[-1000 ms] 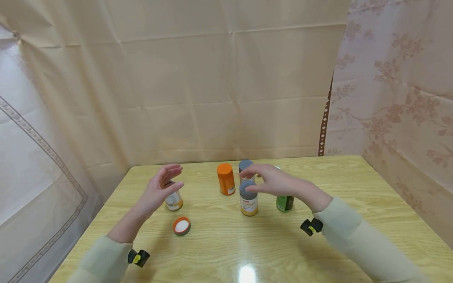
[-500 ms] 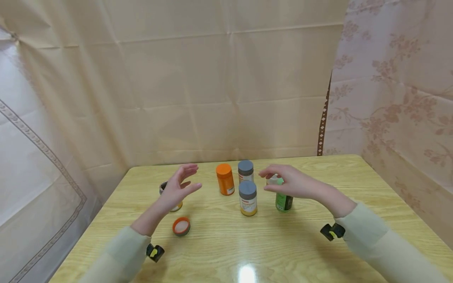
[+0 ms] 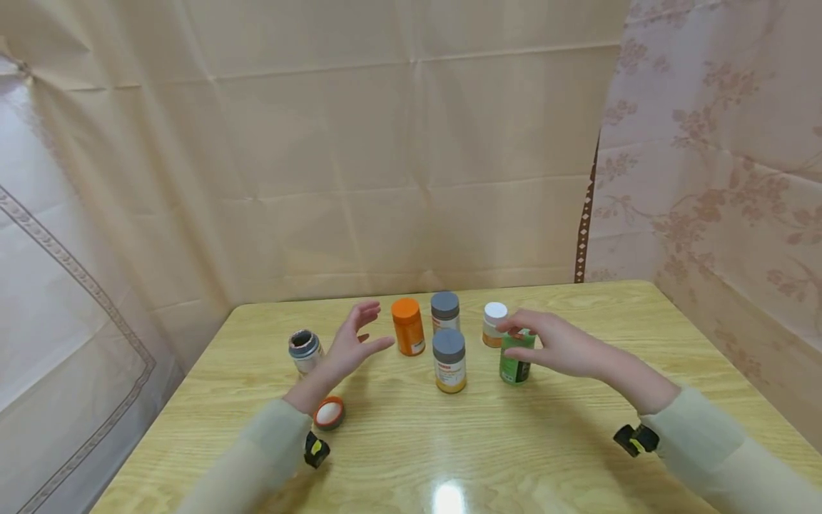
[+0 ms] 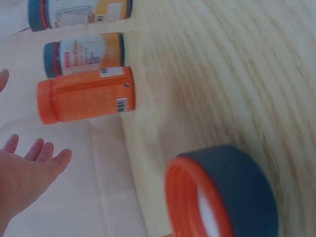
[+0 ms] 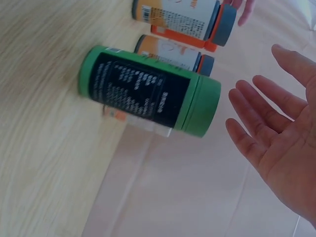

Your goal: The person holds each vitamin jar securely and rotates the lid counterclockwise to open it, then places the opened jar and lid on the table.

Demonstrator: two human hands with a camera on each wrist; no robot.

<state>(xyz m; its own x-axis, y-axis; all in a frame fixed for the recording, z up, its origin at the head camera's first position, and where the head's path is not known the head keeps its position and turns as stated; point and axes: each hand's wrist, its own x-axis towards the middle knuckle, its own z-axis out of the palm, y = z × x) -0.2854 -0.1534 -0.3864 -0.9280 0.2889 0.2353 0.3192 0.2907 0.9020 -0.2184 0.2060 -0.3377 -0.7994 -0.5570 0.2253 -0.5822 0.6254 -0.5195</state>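
My left hand (image 3: pixel 349 351) hovers with fingers spread just left of the orange bottle (image 3: pixel 409 330), holding nothing. In the left wrist view its palm and fingertips stand apart from that bottle. At the right, my other hand (image 3: pixel 565 345) is held at the top of the green bottle (image 3: pixel 511 367), overlapping it in the head view. Seen from the right wrist, the fingers are loosely extended beside the green cap (image 5: pixel 203 106), with a gap between. Behind my left forearm, an uncapped jar (image 3: pixel 305 347) stands with its dark mouth showing. Its grey-and-orange lid (image 4: pixel 232 192) lies inside-up nearby.
Two grey-capped bottles stand mid-table, one in front (image 3: pixel 450 368) and one behind (image 3: pixel 445 310). A white-capped bottle (image 3: pixel 494 323) stands behind the green one. The wooden table (image 3: pixel 398 442) ends against a beige cloth (image 3: pixel 359 178).
My left hand has moved right, from the uncapped jar toward the orange bottle. My right hand has moved right, away from the grey-capped bottles to the green bottle.
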